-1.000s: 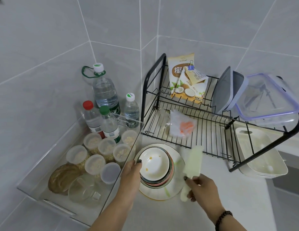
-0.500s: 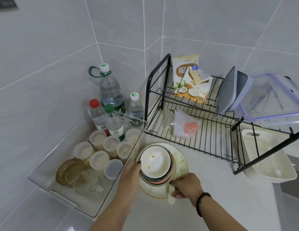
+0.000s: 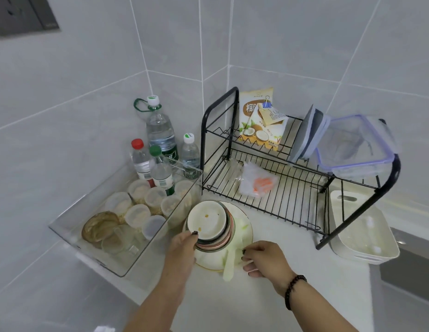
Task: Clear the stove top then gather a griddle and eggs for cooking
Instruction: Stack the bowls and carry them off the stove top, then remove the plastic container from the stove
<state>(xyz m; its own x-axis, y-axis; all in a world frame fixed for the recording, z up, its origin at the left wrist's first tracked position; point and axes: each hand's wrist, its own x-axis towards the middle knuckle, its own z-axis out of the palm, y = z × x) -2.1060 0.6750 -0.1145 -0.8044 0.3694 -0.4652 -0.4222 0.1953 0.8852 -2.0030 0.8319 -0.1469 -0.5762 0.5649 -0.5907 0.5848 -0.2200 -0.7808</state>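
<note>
Nearest the camera, both forearms are reaching onto the white counter [image 3: 292, 238]. The left hand [image 3: 182, 248] is gripping the near-left edge of a stack of round bowls [image 3: 210, 226], thumb hooked over the rim of the white top bowl, which is carrying small food specks. The right hand [image 3: 263, 259], with a dark beaded bracelet [image 3: 292, 289] at the wrist, is pinching the near-right rim of the wide cream plate [image 3: 244, 232] beneath the stack, fingers curled. A pale green plastic utensil [image 3: 229, 262] is lying on that plate, its handle sticking out over the near edge just beside the right fingers.

Left of the plate, a clear rectangular plastic bin [image 3: 137, 250] is holding small lidded cups [image 3: 137, 215], a brown-filled glass dish [image 3: 99, 227] and, at its far end, four water bottles [image 3: 159, 133].

Behind the plate, a black wire dish rack [image 3: 292, 200] is standing in the tiled corner. Its lower shelf is bearing a clear bag with orange contents [image 3: 257, 182]; its upper shelf is bearing a coconut-print pouch [image 3: 256, 121], upright grey lids [image 3: 307, 133] and a clear container with a purple rim [image 3: 357, 144]. A white rectangular tray [image 3: 362, 231] is sitting under the rack's right end.

Griddle and eggs: none visible here.
</note>
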